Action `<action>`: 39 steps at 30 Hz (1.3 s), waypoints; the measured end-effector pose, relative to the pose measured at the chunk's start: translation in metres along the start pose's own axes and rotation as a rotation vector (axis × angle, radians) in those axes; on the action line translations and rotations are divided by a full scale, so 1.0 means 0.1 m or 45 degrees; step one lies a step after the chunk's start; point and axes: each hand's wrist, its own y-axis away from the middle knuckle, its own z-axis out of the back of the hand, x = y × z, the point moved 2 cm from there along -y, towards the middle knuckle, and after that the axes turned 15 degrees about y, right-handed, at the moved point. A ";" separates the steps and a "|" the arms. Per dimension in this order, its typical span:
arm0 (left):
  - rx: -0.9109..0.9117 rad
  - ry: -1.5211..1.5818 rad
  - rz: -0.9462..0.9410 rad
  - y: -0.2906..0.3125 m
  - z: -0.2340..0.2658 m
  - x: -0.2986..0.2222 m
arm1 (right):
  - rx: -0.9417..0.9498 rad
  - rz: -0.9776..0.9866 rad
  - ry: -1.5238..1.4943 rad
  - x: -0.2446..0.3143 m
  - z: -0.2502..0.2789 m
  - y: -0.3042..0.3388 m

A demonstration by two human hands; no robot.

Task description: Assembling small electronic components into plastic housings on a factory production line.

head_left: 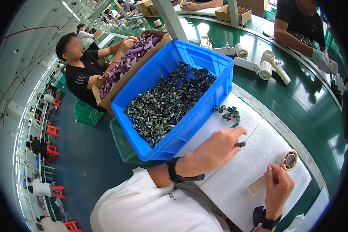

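My left hand (219, 150) reaches over the white foam mat, fingers curled around a small dark circuit board (241, 144) that pokes out at the fingertips. Beyond it, a few loose green and black circuit boards (232, 114) lie on the mat beside a big blue bin (174, 144) heaped with many more. On the right, a cream handheld fan (256, 188) rests on the mat, its round head (289, 159) pointing away from me. My right hand (279, 188) is closed at the fan's handle, thumb and forefinger pinched near its neck; a tiny reddish-white bit shows at their tips.
A cardboard box (118, 87) of purple cylindrical parts stands left of the bin, with a co-worker (83, 63) reaching into it. Across the green conveyor (297, 104) lie several cream fan parts (265, 70). Another person's gloved hand (321, 61) works at far right. Green crates (87, 112) sit on the floor.
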 end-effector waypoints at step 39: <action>0.613 1.238 0.188 -0.29 -0.74 -0.20 | 0.026 -0.139 -0.667 -0.22 0.11 0.02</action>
